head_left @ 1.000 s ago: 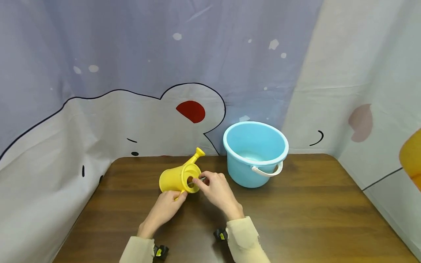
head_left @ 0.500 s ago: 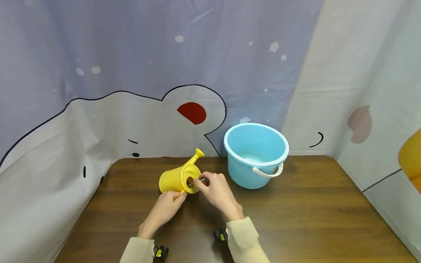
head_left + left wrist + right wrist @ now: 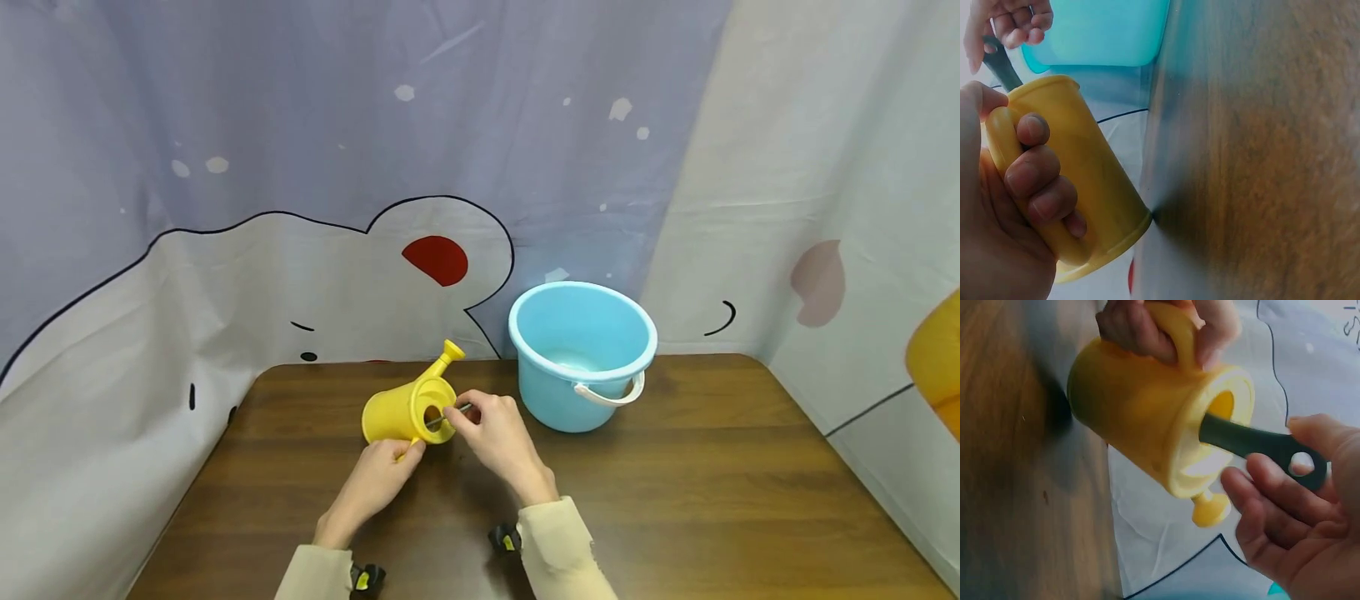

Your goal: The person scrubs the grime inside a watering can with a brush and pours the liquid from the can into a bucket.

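A yellow watering can is tilted on its side above the table, its opening facing right. My left hand grips its handle, with fingers curled round the yellow loop in the left wrist view. Out of the opening sticks a flat dark green handle with a hole near its end. My right hand pinches that handle between thumb and fingers. The handle's other end is hidden inside the can, so its kind cannot be told. The can's spout points up and to the right.
A light blue bucket with a white handle stands upright at the table's back, right of the can. The brown wooden table ends at a printed curtain behind and at the sides.
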{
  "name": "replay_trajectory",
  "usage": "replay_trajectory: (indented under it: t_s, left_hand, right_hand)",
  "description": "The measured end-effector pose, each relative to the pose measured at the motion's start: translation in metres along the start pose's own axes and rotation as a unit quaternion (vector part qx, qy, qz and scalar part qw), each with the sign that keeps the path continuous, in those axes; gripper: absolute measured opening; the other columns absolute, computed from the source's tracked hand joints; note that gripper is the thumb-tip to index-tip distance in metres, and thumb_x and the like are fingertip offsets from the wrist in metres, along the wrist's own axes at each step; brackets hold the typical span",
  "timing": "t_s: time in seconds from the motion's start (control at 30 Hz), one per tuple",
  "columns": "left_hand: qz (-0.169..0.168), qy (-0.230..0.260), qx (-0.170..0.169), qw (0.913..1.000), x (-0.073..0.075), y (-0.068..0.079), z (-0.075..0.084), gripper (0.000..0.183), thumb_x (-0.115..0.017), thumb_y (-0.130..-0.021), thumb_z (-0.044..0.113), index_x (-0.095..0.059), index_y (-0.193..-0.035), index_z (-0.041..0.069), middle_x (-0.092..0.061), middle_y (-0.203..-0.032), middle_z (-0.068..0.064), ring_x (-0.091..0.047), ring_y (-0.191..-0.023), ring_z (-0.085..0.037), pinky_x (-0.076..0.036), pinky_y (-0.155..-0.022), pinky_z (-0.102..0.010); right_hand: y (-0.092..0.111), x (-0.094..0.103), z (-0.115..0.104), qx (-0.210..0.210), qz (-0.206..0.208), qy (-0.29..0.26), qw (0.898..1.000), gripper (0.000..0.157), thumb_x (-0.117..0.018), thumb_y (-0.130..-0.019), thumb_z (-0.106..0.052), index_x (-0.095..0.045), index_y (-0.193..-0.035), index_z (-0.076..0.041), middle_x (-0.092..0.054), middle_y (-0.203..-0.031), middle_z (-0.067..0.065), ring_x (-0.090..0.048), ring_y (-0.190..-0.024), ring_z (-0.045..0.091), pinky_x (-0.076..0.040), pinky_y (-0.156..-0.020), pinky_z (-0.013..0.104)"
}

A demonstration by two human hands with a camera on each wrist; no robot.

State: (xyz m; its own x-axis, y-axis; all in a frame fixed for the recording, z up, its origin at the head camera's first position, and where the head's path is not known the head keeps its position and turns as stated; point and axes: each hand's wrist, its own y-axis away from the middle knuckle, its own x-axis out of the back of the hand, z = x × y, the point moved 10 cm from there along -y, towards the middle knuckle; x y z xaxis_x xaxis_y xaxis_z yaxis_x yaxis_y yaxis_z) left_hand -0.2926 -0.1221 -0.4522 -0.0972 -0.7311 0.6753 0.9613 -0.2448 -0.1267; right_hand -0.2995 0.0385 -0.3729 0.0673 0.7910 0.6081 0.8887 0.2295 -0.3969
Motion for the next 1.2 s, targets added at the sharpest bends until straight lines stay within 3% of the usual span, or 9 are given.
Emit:
replay_trajectory:
  t_s: [0.13,0.23,0.6,0.73,1.0,1.2]
  left_hand:
    - [-0.009,0.002,0.005,0.9999,-0.002,0.0,-0.002,0.053,-0.049,-0.101,0.043,-0.043,-0.057,0.015,-0.032,-0.05,0.01,-0.025,-0.044,-0.004,-0.023,-0.047,-0.022]
    - [-0.007,0.005,0.009,0.9999,0.0,0.0,-0.002,0.053,-0.05,-0.101,0.042,-0.042,-0.057,0.014,-0.032,-0.05,0.009,-0.025,-0.044,-0.005,-0.023,-0.047,-0.022]
    - [-0.012,0.008,-0.003,0.9999,-0.002,0.0,-0.001,0.055,-0.049,-0.101,0.045,-0.043,-0.056,0.014,-0.033,-0.049,0.01,-0.025,-0.043,-0.004,-0.023,-0.046,-0.022]
    - [-0.003,0.011,-0.002,0.9999,0.002,0.001,0.0,0.055,-0.049,-0.1,0.046,-0.044,-0.056,0.014,-0.035,-0.049,0.009,-0.026,-0.043,-0.004,-0.023,-0.046,-0.023]
    - [-0.006,0.005,0.007,0.9999,0.003,0.002,-0.003,0.054,-0.05,-0.101,0.043,-0.044,-0.056,0.015,-0.034,-0.049,0.01,-0.026,-0.043,-0.004,-0.024,-0.046,-0.022]
    - [-0.011,0.013,0.004,0.9998,0.002,0.001,-0.001,0.053,-0.05,-0.101,0.043,-0.044,-0.056,0.014,-0.034,-0.049,0.009,-0.026,-0.042,-0.004,-0.024,-0.046,-0.022]
  right_hand:
    - [0.003,-0.015,-0.002,0.004,-0.042,0.012,0.999,0.027,-0.067,-0.093,-0.032,-0.071,-0.101,-0.007,-0.063,-0.073,-0.007,-0.053,-0.061,0.005,-0.046,-0.055,0.022]
    - [0.004,-0.02,-0.004,0.012,-0.048,0.026,0.998,0.029,-0.066,-0.093,-0.034,-0.071,-0.1,-0.006,-0.061,-0.07,-0.006,-0.051,-0.06,0.006,-0.044,-0.054,0.021]
    - [0.005,0.01,-0.009,0.023,0.037,0.002,0.999,0.016,-0.07,-0.09,-0.028,-0.072,-0.089,-0.012,-0.058,-0.062,-0.009,-0.051,-0.053,0.006,-0.043,-0.049,0.023]
    - [0.003,0.012,-0.01,0.032,0.057,-0.008,0.998,0.017,-0.07,-0.09,-0.028,-0.072,-0.089,-0.011,-0.058,-0.061,-0.009,-0.051,-0.053,0.007,-0.043,-0.049,0.024]
    - [0.002,-0.016,-0.005,0.004,-0.023,0.0,1.0,0.028,-0.066,-0.093,-0.036,-0.071,-0.096,-0.008,-0.056,-0.06,-0.005,-0.049,-0.049,0.005,-0.043,-0.047,0.023]
    - [0.004,-0.017,-0.003,-0.002,-0.029,0.005,1.0,0.028,-0.066,-0.094,-0.036,-0.071,-0.097,-0.009,-0.054,-0.058,-0.008,-0.049,-0.049,0.005,-0.043,-0.047,0.023]
